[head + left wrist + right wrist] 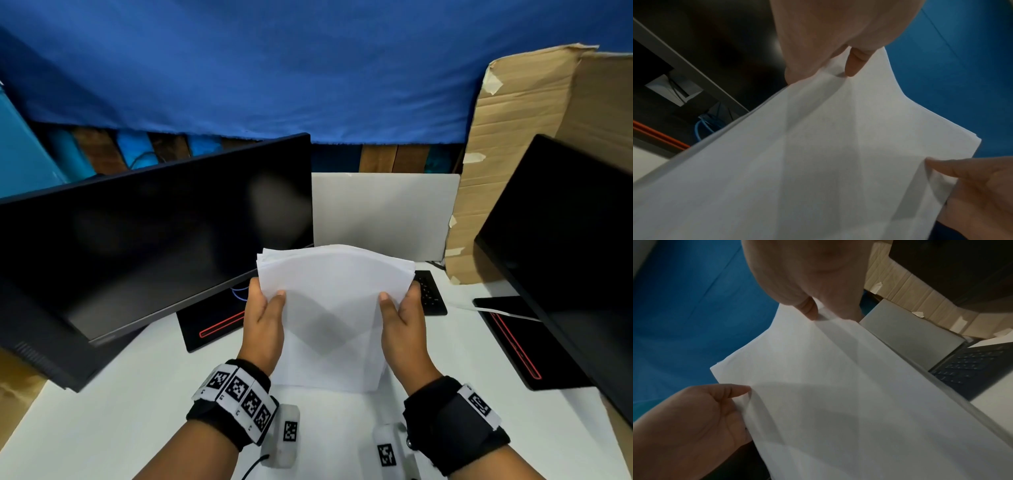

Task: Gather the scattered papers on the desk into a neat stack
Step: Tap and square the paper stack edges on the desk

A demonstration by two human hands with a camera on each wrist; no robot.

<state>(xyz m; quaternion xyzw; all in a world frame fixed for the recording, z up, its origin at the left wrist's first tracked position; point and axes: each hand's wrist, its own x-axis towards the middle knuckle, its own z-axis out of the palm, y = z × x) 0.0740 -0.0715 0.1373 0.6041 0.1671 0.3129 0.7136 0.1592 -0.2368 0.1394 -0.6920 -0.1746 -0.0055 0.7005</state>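
Observation:
A stack of white papers (pixel 334 308) stands upright on its bottom edge on the white desk (pixel 137 404), its top bending away from me. My left hand (pixel 263 308) grips the stack's left edge, thumb on the near face and fingers behind. My right hand (pixel 400 310) grips the right edge the same way. In the left wrist view the papers (pixel 818 162) fill the frame, with my left hand's thumb (pixel 855 63) pressed on them. In the right wrist view the papers (pixel 849 394) sit under my right hand's thumb (pixel 809 308). The sheets' top edges are slightly fanned.
A large dark monitor (pixel 154 240) stands at the left, another monitor (pixel 565 246) at the right. A black keyboard (pixel 430 291) lies behind the papers, with a white board (pixel 383 212) leaning further back. Cardboard (pixel 520 137) stands at the back right under a blue cloth (pixel 274 68).

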